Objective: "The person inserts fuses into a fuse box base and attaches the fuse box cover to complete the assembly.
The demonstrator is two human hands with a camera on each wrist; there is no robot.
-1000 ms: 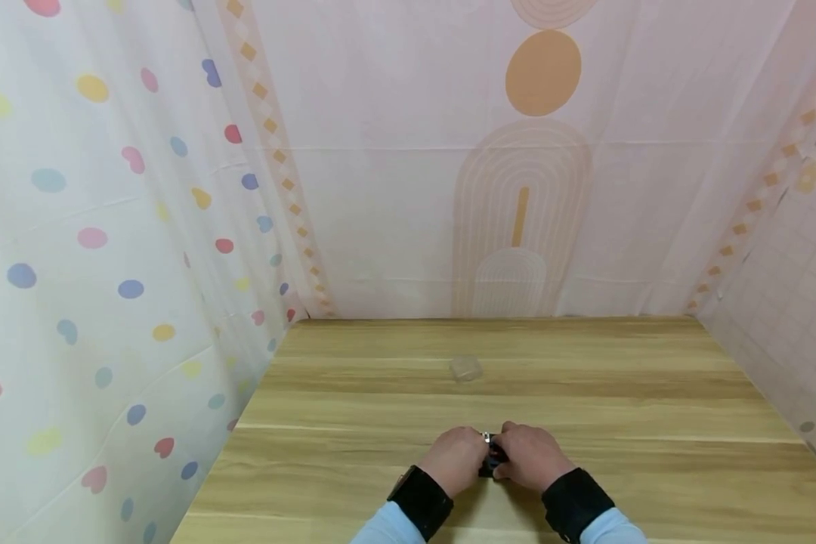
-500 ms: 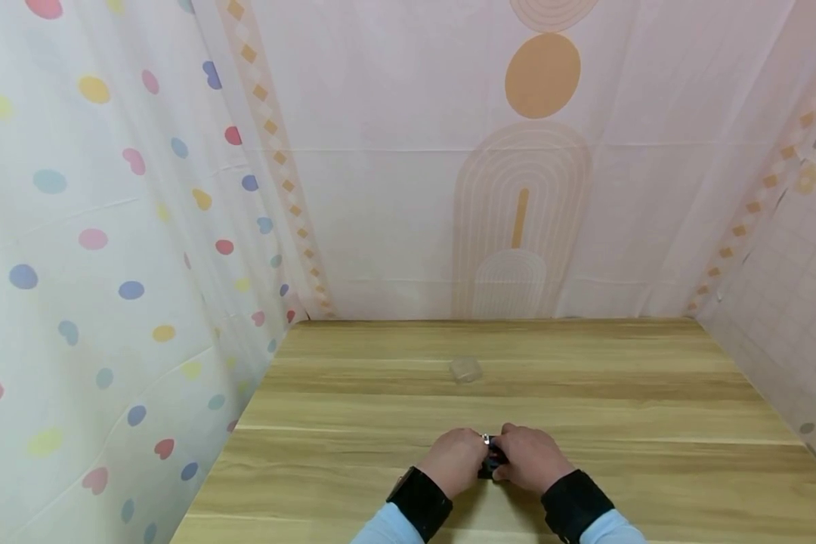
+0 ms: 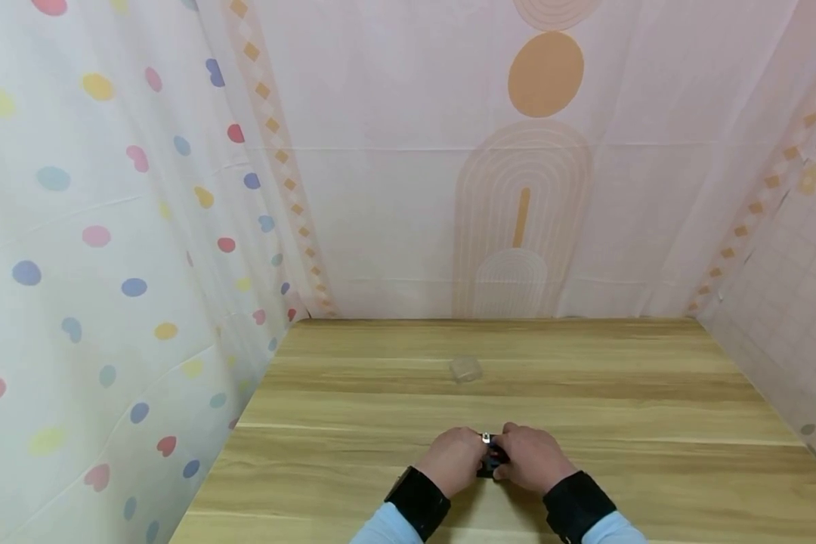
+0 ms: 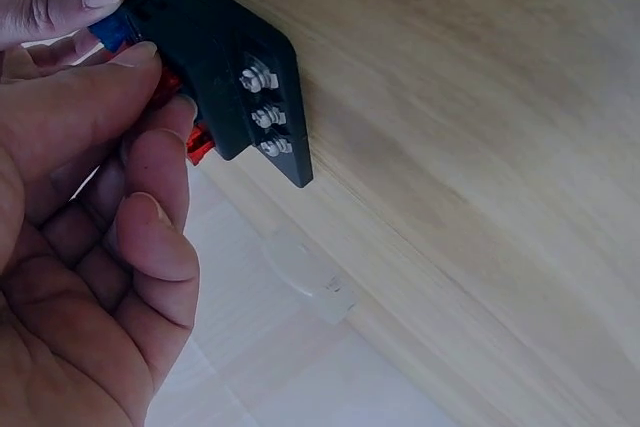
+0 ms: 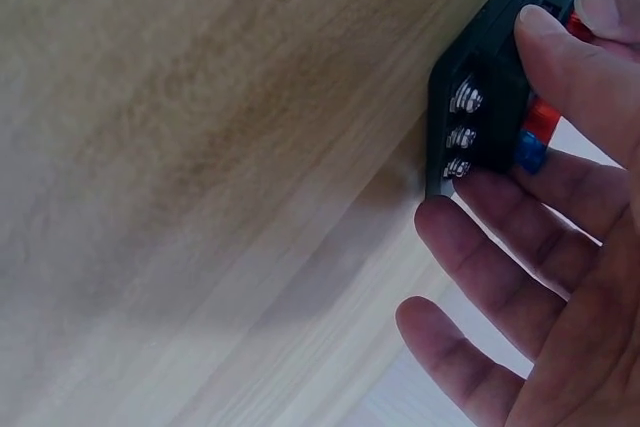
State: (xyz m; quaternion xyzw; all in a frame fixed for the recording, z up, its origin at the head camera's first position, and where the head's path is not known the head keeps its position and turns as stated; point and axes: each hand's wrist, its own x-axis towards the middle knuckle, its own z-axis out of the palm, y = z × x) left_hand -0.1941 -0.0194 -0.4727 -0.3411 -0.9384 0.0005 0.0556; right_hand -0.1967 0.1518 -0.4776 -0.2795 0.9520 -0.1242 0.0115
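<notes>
A black fuse block point(image 3: 495, 452) with metal screw terminals and coloured blade fuses stands on the table between both hands. My right hand point(image 3: 536, 456) grips it; in the right wrist view its thumb lies on the black body point(image 5: 485, 67) and the other fingers reach below. My left hand point(image 3: 452, 458) is at the fuse side, thumb and forefinger pinching a red blade fuse point(image 4: 166, 85), mostly hidden by the fingertips. Another red fuse point(image 4: 200, 144) and a blue fuse point(image 4: 110, 32) flank it. Screw terminals point(image 4: 263, 107) line the block's flange.
A small clear plastic piece point(image 3: 465, 369) lies on the wood-grain table point(image 3: 353, 408) beyond the hands. Patterned curtains point(image 3: 387, 211) enclose the table at the back and both sides. Black bands point(image 3: 418, 502) wrap both wrists.
</notes>
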